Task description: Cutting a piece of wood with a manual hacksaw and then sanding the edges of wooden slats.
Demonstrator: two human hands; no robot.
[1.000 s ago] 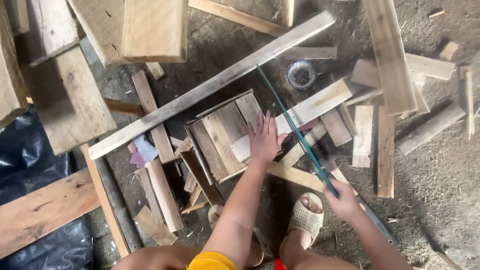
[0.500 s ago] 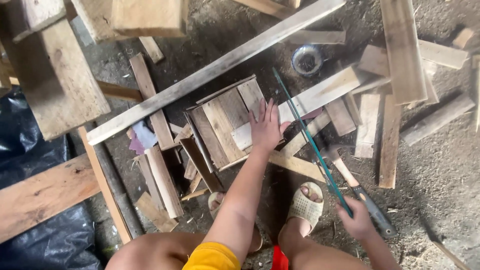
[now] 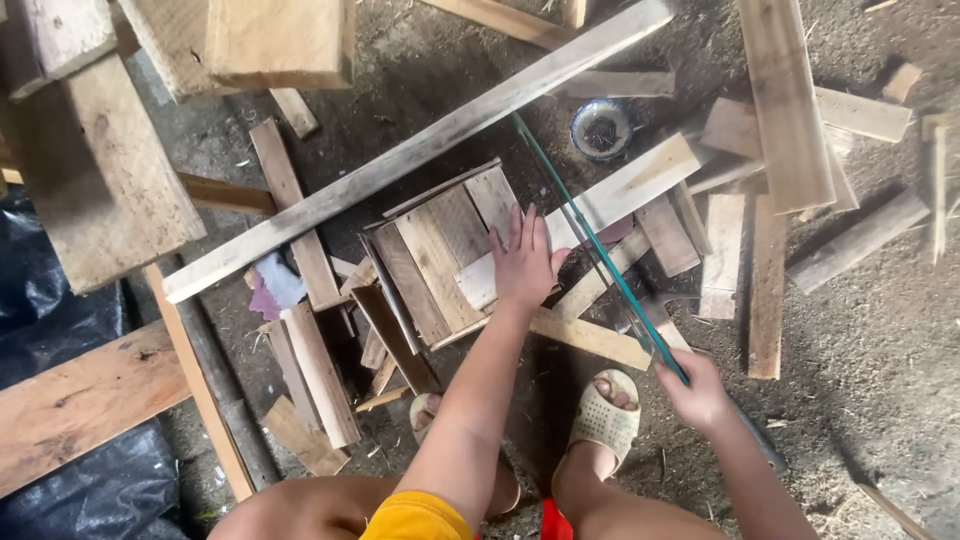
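My left hand (image 3: 524, 262) lies flat, fingers spread, on a pale wooden plank (image 3: 640, 180) that rests across a small box of nailed boards (image 3: 435, 262). My right hand (image 3: 696, 392) grips the handle of a green-framed hand saw (image 3: 590, 245). Its thin blade runs up and to the left across the plank, just right of my left fingers. Both my feet in pale slippers (image 3: 604, 418) stand on the dirt below the box.
A long grey board (image 3: 400, 160) lies diagonally above the box. Several offcuts (image 3: 720, 250) are scattered to the right, and a small round bowl (image 3: 600, 128) sits near the blade tip. Wide planks (image 3: 95, 180) and black plastic sheeting (image 3: 60, 480) fill the left.
The saw has slid along the plank: my right hand pulled back down and right, then came partway forward. My left hand stays pressed on the plank.
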